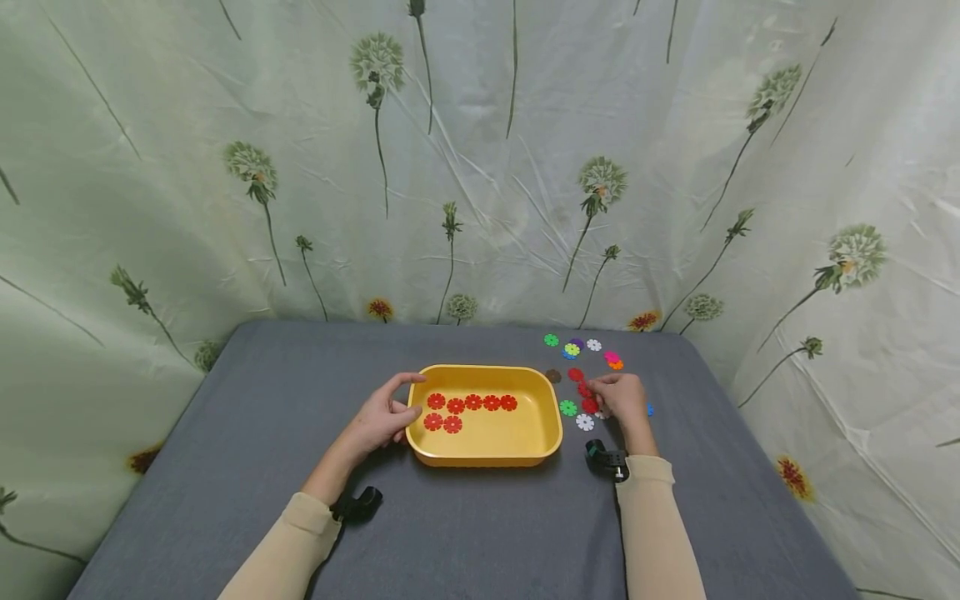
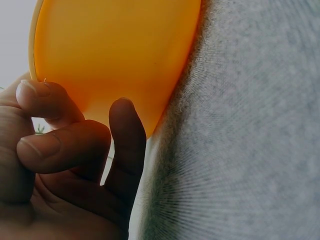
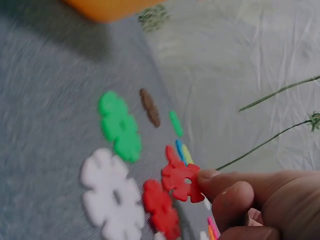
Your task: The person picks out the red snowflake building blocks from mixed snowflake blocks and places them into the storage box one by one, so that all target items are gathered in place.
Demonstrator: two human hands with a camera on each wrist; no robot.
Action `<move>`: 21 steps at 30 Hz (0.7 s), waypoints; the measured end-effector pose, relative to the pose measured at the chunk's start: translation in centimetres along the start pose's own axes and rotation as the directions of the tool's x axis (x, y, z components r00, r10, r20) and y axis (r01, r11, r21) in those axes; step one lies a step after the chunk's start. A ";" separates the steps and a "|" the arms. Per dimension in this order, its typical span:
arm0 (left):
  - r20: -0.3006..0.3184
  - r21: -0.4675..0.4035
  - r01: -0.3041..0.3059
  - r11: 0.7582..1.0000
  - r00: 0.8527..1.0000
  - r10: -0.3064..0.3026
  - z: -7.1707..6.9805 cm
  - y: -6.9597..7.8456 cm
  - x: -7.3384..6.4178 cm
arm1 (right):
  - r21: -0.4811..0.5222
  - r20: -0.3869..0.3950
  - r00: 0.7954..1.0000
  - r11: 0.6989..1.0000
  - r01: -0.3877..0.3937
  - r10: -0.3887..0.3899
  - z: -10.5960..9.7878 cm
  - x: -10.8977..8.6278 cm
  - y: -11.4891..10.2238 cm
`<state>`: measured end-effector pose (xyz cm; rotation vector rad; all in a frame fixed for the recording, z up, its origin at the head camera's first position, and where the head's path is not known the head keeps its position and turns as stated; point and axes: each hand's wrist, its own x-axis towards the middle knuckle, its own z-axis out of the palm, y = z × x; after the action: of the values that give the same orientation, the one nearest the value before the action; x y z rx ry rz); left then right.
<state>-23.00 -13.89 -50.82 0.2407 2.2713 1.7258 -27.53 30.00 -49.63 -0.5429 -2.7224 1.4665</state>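
Observation:
My left hand (image 1: 378,415) holds the left end of a yellow plastic tray (image 1: 525,429), with the thumb at its rim. In the left wrist view, fingers (image 2: 127,130) rest against the tray's outer wall. Several red flower-shaped discs (image 1: 473,402) lie inside the tray, mostly toward its left half. To the right of the tray, my right hand (image 1: 621,398) pinches a red flower-shaped disc (image 3: 175,181) between thumb and forefinger, held above the loose pieces. Another red disc (image 3: 161,210) lies just below it.
Around the right hand lie loose discs: a green one (image 1: 568,407), a white one (image 1: 585,422), a brown one (image 1: 553,376) and an orange one (image 1: 616,364). More coloured discs lie near the table's back edge. A grey cloth (image 1: 487,533) covers the table; a flowered curtain (image 1: 315,167) hangs behind.

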 end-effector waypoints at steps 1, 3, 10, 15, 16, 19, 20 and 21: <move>0.002 0.000 0.000 1.000 1.000 0.000 0.0 0.0 0.0 | 0.028 0.004 1.000 1.000 0.001 -0.001 -0.1 0.0 0.0; 0.006 -0.001 0.003 1.000 1.000 -0.003 0.0 -0.1 0.1 | 0.084 0.007 1.000 0.996 -0.001 0.001 -0.2 0.1 -0.2; 0.002 0.002 0.013 1.000 1.000 -0.013 0.0 -0.1 0.2 | 0.227 0.039 0.999 0.974 -0.015 0.006 -0.9 -0.3 -1.3; -0.006 -0.001 0.024 1.000 1.000 -0.024 0.0 0.0 0.1 | 0.221 0.074 0.997 0.975 -0.022 0.006 -1.3 -1.0 -2.6; -0.006 -0.003 0.026 1.000 1.000 -0.026 0.0 0.0 0.1 | 0.223 0.077 0.997 0.974 -0.022 0.005 -1.3 -1.2 -3.0; -0.007 -0.009 0.034 0.999 0.999 -0.034 0.1 0.1 0.1 | 0.248 0.096 0.995 0.969 0.001 -0.026 -1.3 -1.9 -4.0; -0.007 -0.008 0.034 0.999 0.999 -0.034 0.1 0.1 0.1 | 0.263 0.102 0.994 0.965 0.007 -0.035 -1.2 -2.1 -4.4; -0.007 -0.008 0.034 0.999 0.999 -0.034 0.1 0.1 0.1 | 0.272 0.109 0.993 0.962 0.015 -0.047 -1.1 -2.3 -4.7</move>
<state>-23.05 -13.76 -50.75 0.1938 2.2605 1.7210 -26.56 27.86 -44.80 -0.4145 -2.5313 1.8754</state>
